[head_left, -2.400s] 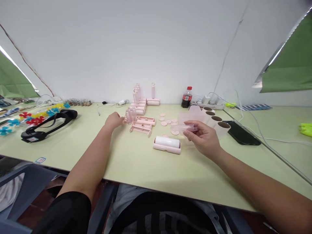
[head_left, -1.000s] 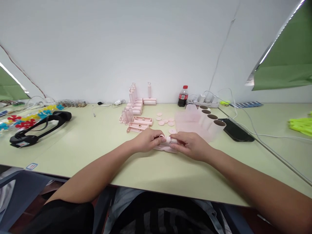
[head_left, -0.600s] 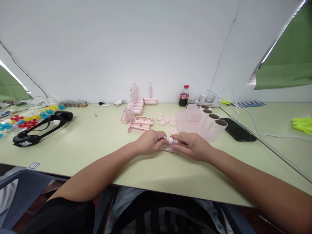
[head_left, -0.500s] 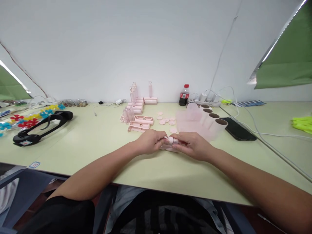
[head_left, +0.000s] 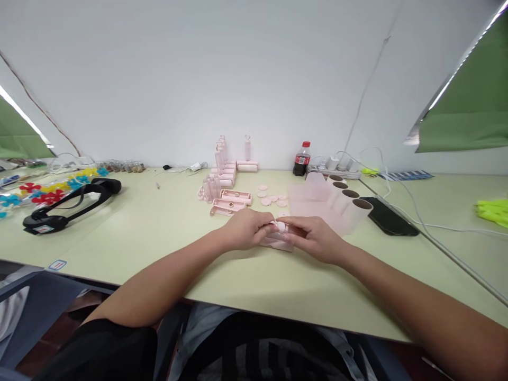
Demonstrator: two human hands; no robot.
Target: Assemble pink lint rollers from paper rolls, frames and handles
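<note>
Fingers of the left hand [head_left: 246, 231]: pinched closely around one end of a small pale pink part [head_left: 281, 227], thumb toward the right hand.
Fingers of the right hand [head_left: 315, 238]: curled around the other end of that part, the two hands almost meeting.
Pale pink part: between the fingertips, just above the tabletop [head_left: 222, 275], largely covered by them.
Pink case [head_left: 279, 245]: directly below the hands, partly hidden.
Open pink cases [head_left: 224, 208]: two, lying one behind the other beyond the left hand.
Clear pink handles [head_left: 211, 188]: standing in a cluster just left of those cases.
Pink discs [head_left: 266, 201]: scattered flat beyond the hands.
White rolls [head_left: 358, 212]: brown-cored, lined up beyond the right hand, beside translucent pink covers [head_left: 311, 200].
Phone [head_left: 391, 217]: flat, right of the rolls.
Red-capped bottle [head_left: 302, 160]: upright near the wall.
Black headset [head_left: 75, 203]: far left, beside colourful flowers [head_left: 47, 197].
</note>
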